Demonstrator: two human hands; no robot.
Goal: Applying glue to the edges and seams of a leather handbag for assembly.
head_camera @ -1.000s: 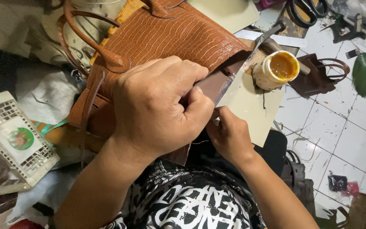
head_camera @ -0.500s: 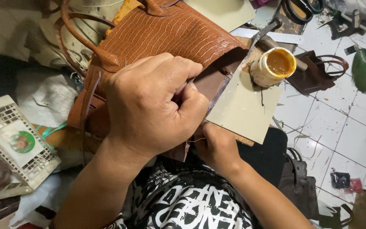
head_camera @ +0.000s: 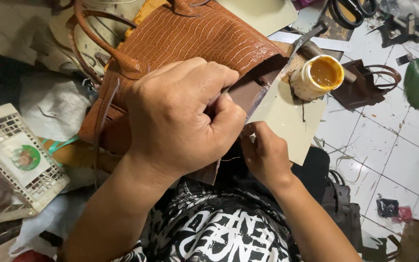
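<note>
A tan, scale-embossed leather handbag (head_camera: 204,41) lies on my lap with its handles (head_camera: 86,43) to the upper left. My left hand (head_camera: 180,114) is clenched on the bag's lower edge, pinching a dark brown leather flap (head_camera: 246,92). My right hand (head_camera: 263,153) sits just below and to the right, fingers closed on the end of a thin metal blade (head_camera: 260,97) that runs up along the flap. What the fingertips grip is partly hidden by my left hand.
An open pot of amber glue (head_camera: 318,77) stands on a beige card sheet (head_camera: 287,121) to the right. Scissors (head_camera: 350,9), a brown leather piece (head_camera: 364,85) and a green object (head_camera: 415,80) lie on the white tiled floor. A white plastic basket (head_camera: 15,160) sits left.
My right hand has slid down and left, closer under my left hand, and the blade now points less far toward the glue pot. My left hand keeps its grip on the bag.
</note>
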